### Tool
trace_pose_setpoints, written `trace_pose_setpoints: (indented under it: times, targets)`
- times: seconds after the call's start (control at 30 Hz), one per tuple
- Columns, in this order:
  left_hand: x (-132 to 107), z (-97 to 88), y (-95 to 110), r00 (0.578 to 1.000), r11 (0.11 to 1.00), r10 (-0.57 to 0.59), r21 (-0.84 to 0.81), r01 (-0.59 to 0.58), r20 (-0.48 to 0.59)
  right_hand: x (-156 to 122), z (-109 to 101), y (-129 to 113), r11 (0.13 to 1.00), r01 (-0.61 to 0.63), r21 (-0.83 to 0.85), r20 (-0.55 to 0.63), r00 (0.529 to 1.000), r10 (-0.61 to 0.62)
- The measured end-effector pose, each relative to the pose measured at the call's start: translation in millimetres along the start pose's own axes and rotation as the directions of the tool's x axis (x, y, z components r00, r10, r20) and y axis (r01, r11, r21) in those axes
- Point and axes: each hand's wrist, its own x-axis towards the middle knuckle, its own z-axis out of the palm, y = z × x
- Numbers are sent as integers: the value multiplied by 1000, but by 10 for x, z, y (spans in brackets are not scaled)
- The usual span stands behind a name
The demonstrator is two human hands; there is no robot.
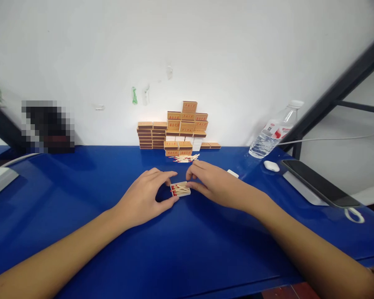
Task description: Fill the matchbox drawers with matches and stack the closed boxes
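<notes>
Pinching an open matchbox tray [180, 189] between left hand [145, 197] and right hand [212, 182]

Red print on stacked matchboxes [187, 120] too small to read, bottle label [276, 131] illegible

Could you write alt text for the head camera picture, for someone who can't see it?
The left hand grips an open match tray on a blue table while the right hand touches its other end. Stacked matchboxes and loose matches lie behind them.
</notes>
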Motion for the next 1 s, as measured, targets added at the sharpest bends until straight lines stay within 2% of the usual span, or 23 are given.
trace_pose_setpoints:
  times: [0.13,0.23,0.33,0.43,0.77,1.0]
  targets:
    - [-2,1,8,1000,1000,-9,-1,9,10,-25,-49,27,998,-37,49,44,998,35]
    - [-1,1,21,1000,1000,8,0,-8,10,-10,9,4,996,-7,88,1,1000,7]
    - [3,-5,39,999,999,39,6,-39,17,8,64,-36,993,3,118,22,1000,-6]
    - [5,-13,51,998,999,47,11,-47,35,16,77,-52,992,3,129,53,999,-10]
    - [-2,-29,55,997,999,38,-2,-38,64,20,91,-42,985,22,169,35,999,-29]
    - [-5,-25,53,997,999,39,-6,-39,63,25,87,-28,990,26,139,64,997,-35]
